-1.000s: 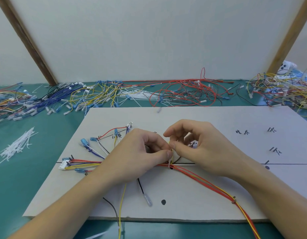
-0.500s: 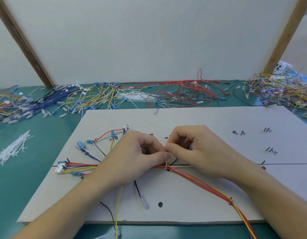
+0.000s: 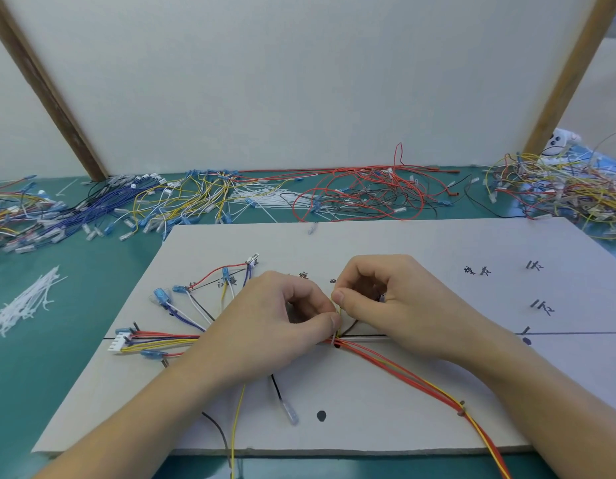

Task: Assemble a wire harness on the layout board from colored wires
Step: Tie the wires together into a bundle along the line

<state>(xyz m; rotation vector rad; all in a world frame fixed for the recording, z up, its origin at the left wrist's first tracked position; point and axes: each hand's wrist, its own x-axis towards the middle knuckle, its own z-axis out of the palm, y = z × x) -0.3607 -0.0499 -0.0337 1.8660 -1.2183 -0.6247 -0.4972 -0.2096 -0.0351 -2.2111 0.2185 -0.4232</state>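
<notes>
- Teal surface [image 3: 68, 347] fills the view, backed by a pale upright panel [image 3: 299, 81] with a brown wooden strut [image 3: 47, 88] leaning at each side.
- Along the far edge of the surface lie loose heaps of wires: blue ones [image 3: 102, 205] at the left, yellow ones [image 3: 196, 195] beside them, red ones [image 3: 362, 195] in the middle, a mixed tangle [image 3: 569, 191] at the far right.
- White cable ties [image 3: 26, 302] lie in a loose bundle at the left, apart from the board.
- Grey layout board [image 3: 438, 243] lies flat in front, marked with black lines, dots and handwritten characters.
- On it the wire harness [image 3: 161, 340] fans out at the left into blue terminals and a white connector [image 3: 119, 342], then runs as a red and yellow bundle [image 3: 403, 371] down to the lower right, past a small tie at its lower stretch.
- Both hands meet over the middle of the board, forearms coming in from the near corners.
- Left hand [image 3: 265, 326] has curled fingers, thumb and forefinger pinching the harness where the bundle gathers.
- Right hand [image 3: 396, 305] is curled too, its thumb and forefinger pinching something thin and yellowish at the same spot, tip to tip with the left.
</notes>
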